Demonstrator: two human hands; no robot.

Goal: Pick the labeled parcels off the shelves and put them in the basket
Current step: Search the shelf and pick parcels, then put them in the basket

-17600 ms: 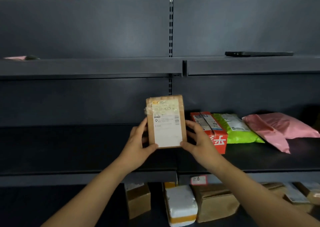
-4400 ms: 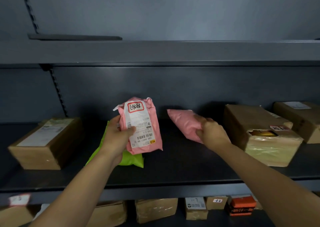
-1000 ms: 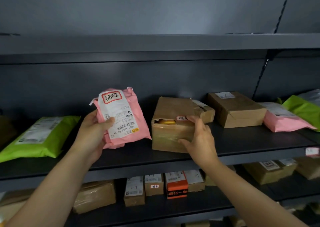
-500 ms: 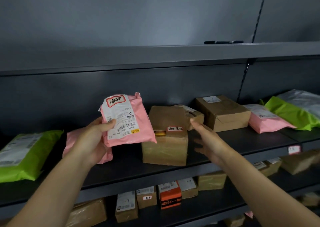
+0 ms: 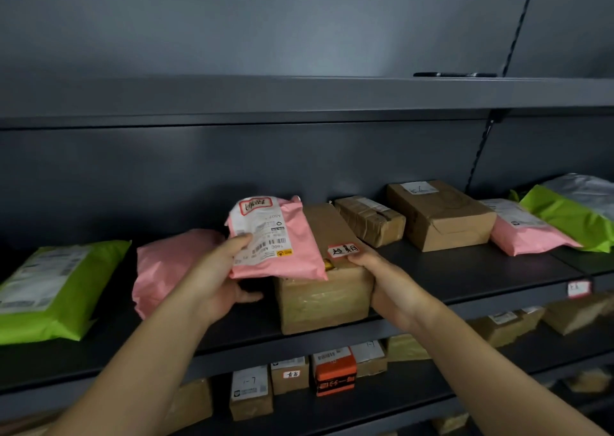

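My left hand (image 5: 217,281) holds a pink mailer bag (image 5: 277,241) with a white shipping label and a red-framed sticker, lifted above the middle shelf (image 5: 465,281). My right hand (image 5: 387,284) grips the right front corner of a taped brown cardboard box (image 5: 324,294) that stands at the shelf's front edge and carries a red-framed handwritten sticker (image 5: 344,250) on top. The pink mailer partly overlaps the box's left side. No basket is in view.
On the same shelf lie a green mailer (image 5: 53,291), a plain pink mailer (image 5: 167,267), two more brown boxes (image 5: 370,220) (image 5: 438,214), another pink mailer (image 5: 525,231) and a green one (image 5: 568,218). Small boxes (image 5: 334,371) line the shelf below. A dark pen (image 5: 455,74) lies on the top shelf.
My right hand has closed on the box's right front corner after hovering open beside it half a second ago. The left hand still holds the pink mailer, now closer to the box.
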